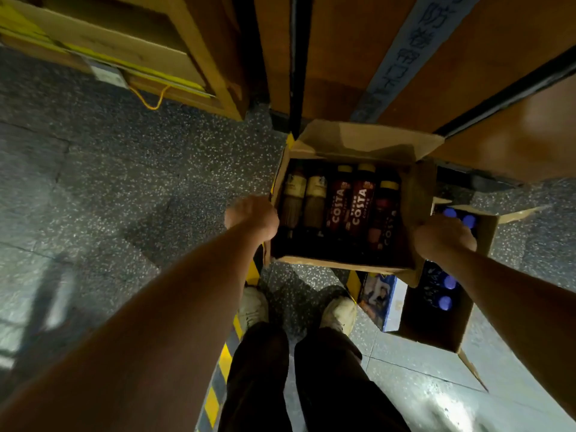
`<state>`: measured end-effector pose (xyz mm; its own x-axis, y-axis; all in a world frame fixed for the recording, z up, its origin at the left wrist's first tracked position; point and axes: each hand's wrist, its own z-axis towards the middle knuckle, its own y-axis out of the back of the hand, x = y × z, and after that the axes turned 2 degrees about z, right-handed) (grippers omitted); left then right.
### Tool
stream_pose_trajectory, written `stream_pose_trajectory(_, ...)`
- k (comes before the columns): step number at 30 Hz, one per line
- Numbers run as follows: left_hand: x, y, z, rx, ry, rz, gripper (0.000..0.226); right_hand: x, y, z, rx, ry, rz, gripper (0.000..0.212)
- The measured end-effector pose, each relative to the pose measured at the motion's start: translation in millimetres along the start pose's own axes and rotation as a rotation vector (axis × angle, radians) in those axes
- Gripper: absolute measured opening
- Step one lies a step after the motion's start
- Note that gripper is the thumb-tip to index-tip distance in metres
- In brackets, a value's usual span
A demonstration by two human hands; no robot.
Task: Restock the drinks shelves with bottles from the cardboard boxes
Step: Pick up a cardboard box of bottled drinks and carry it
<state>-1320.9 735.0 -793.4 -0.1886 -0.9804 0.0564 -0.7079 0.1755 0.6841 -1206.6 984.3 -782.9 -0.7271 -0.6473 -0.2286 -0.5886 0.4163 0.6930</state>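
An open cardboard box (364, 141) is held between my two hands above the floor. Inside lie several bottles: dark red Costa coffee bottles (358, 204) with yellow caps and two brown bottles (294, 198) with pale labels at the left. My left hand (252, 215) grips the box's left wall. My right hand (442, 235) grips the right wall. A second open cardboard box (436, 332) stands on the floor at the lower right, with blue-capped bottles (445, 302) in it.
Brown wooden doors (343, 57) rise straight ahead of the box. A wooden cabinet (140, 57) with a yellow cord is at the upper left. My shoes (338, 311) stand on the speckled floor beside a yellow-black striped strip (218, 378). A printed blue carton (378, 296) lies under the box.
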Motion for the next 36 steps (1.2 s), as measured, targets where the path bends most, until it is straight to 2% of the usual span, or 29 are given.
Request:
stream_pose_trajectory(6,67,-27,-21,0.084,0.076,-0.125,0.027,45,16,-33,0.011,0.203,-0.255,0.034)
stream_pose_trajectory(13,178,-56,-92,0.154,0.246,-0.277,0.03,124,8,-102,0.023,0.455,-0.44,0.028)
stream_pose_trajectory(16,238,-65,-130,0.187,0.325,-0.354,0.026,171,0,-148,0.04,0.508,-0.473,0.039)
stream_pose_trajectory(19,299,-69,-167,0.164,0.394,-0.433,0.018,219,-5,-196,-0.002,0.578,-0.557,0.039)
stream_pose_trajectory(23,381,-73,-219,0.149,0.466,-0.511,0.018,290,-11,-276,-0.045,0.724,-0.62,0.025)
stream_pose_trajectory(32,543,-64,-311,0.062,0.639,-0.657,0.024,459,-5,-448,-0.187,1.004,-0.769,0.031)
stream_pose_trajectory(36,613,-54,-328,0.042,0.726,-0.706,0.026,539,-11,-501,-0.191,1.118,-0.805,0.032)
